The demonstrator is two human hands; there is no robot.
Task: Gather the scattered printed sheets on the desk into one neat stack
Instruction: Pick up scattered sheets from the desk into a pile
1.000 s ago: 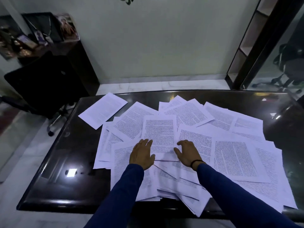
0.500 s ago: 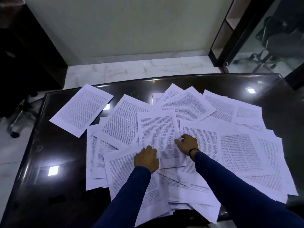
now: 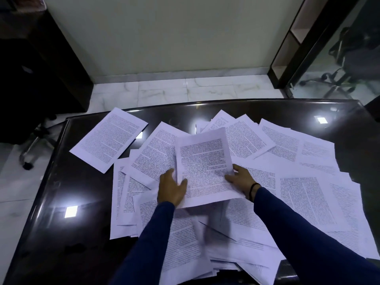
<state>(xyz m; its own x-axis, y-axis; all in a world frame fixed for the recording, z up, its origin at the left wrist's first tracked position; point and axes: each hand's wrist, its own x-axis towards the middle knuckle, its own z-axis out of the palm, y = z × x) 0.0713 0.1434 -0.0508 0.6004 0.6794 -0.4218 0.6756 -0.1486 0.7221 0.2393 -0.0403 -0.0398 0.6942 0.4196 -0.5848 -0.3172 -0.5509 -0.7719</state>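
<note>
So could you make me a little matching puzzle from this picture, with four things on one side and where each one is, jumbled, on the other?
Things:
1. white printed sheet lifted off the pile
2. lone white printed sheet lying apart
3. thin black wristband
4. black wheeled office chair

Places:
A. behind the glass, far right
B. on the right wrist
C. far left part of the glossy dark desk
D. gripped by the left hand and the right hand

Pairs: 1-D, 2-C, 3-B, 4-A

One desk (image 3: 51,202), two hands, two office chairs; printed sheets (image 3: 308,200) overlap, exact count unclear, over a dozen.
</note>
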